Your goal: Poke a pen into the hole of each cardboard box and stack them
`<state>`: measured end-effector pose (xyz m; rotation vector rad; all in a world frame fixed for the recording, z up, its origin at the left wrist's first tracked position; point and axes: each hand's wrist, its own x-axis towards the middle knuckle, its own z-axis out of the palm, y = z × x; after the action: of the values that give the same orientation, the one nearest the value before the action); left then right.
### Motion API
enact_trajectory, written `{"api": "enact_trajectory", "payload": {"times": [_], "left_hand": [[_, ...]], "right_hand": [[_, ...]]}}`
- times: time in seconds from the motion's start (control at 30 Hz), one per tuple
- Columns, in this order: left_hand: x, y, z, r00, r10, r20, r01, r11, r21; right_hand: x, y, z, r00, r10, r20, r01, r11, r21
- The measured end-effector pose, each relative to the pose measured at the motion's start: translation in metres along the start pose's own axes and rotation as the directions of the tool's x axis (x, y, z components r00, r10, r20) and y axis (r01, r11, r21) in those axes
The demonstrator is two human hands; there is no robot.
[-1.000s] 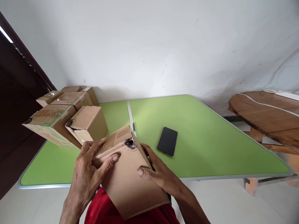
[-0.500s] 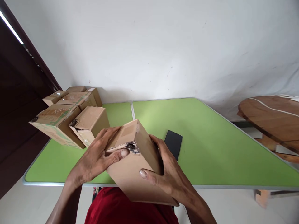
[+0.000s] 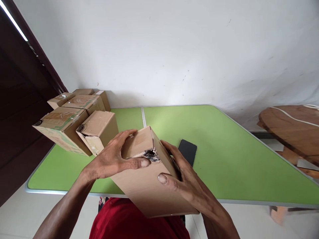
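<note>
Tilted over the table's near edge is a brown cardboard box (image 3: 147, 186), with one blackened, torn corner facing up. My left hand (image 3: 117, 156) grips its upper left side, thumb lying along the edge just by the damaged corner. On the other side my right hand (image 3: 184, 179) clasps the box, thumb on the near face and fingers round the right face. The underside of the box is hidden. Just beyond my right hand a black smartphone (image 3: 188, 151) lies flat on the green table (image 3: 224, 156).
Several cardboard boxes stand grouped at the table's left end, the nearest being a box with a dark, split corner (image 3: 98, 124). A white wall (image 3: 174, 49) rises behind the table. To the right is a wooden round-edged table (image 3: 294, 126) with a white cable on it.
The box has shifted a little to the right in my hands. My left hand has moved right along it, its thumb now closer to the blackened corner. My right hand still holds the other side.
</note>
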<state>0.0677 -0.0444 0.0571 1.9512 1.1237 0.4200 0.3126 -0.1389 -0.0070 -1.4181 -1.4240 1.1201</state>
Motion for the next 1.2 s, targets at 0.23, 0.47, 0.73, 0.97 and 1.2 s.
{"api": "enact_trajectory", "payload": {"times": [0.23,0.47,0.73,0.97,1.2], "left_hand": [[-0.009,0.009,0.008,0.998,-0.027,-0.065,0.028,0.999,0.019],[-0.013,0.014,0.017,0.994,-0.025,-0.103,0.031,0.998,0.059],[-0.016,0.010,0.019,0.994,0.017,-0.105,-0.011,0.998,0.060],[-0.015,0.012,0.023,0.991,0.027,-0.129,-0.016,0.996,0.086],[-0.014,0.004,0.024,0.993,0.047,-0.109,-0.033,0.992,0.125]], "right_hand": [[-0.001,-0.013,0.005,0.998,-0.045,-0.036,0.046,0.998,0.035],[-0.007,-0.017,0.012,0.994,-0.031,-0.108,0.023,0.997,-0.076],[-0.003,-0.027,0.018,0.984,-0.087,-0.154,0.070,0.991,-0.110],[-0.005,-0.021,0.019,0.966,-0.167,-0.199,0.146,0.983,-0.114],[0.003,-0.022,0.018,0.988,-0.063,-0.139,0.053,0.996,-0.078]]}}
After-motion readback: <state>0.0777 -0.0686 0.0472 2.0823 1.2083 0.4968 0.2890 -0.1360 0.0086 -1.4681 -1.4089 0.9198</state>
